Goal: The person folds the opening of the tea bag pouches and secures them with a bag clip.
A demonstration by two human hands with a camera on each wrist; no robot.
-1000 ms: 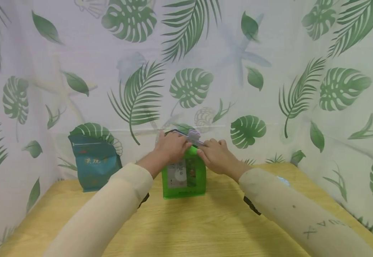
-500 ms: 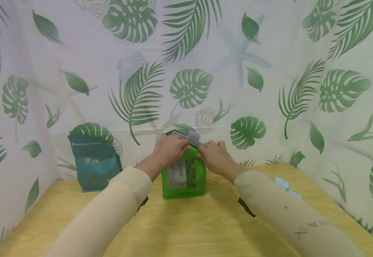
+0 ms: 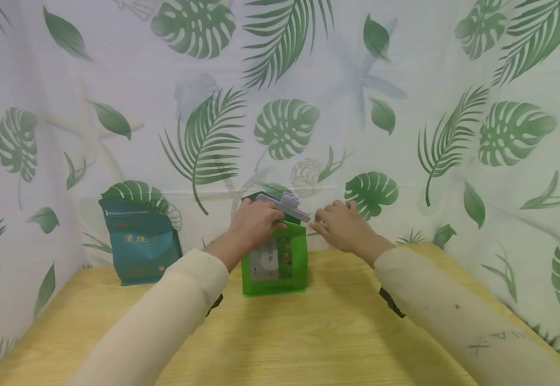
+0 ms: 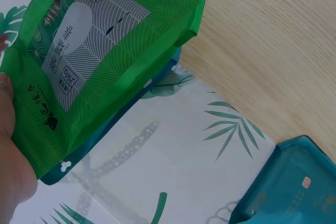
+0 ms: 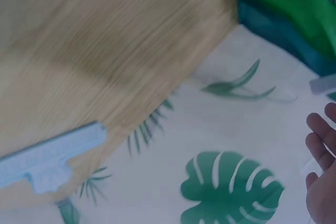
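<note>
A bright green printed stand-up pouch (image 3: 299, 262) stands mid-table. A pale purple bag clip (image 3: 287, 206) lies slantwise along its top, over a dark teal edge. My left hand (image 3: 256, 225) grips the pouch's top left side; in the left wrist view the hand (image 4: 13, 161) is at that green pouch (image 4: 121, 93). My right hand (image 3: 343, 228) hovers just off the clip's right end, fingers loosely bent. The right wrist view shows the right hand (image 5: 323, 166) holding nothing, below the clip's tip (image 5: 323, 83).
A second teal pouch (image 3: 142, 246) stands at the left of the wooden table (image 3: 280, 343). On the table's right side lies a light blue bag clip (image 5: 52, 153), hidden by the right sleeve in the head view. A leaf-printed cloth (image 3: 405, 145) rises behind the table.
My right hand has come off the clip and moved right, baring its right end. The left hand stays at the green pouch's top. The right sleeve now covers the blue clip.
</note>
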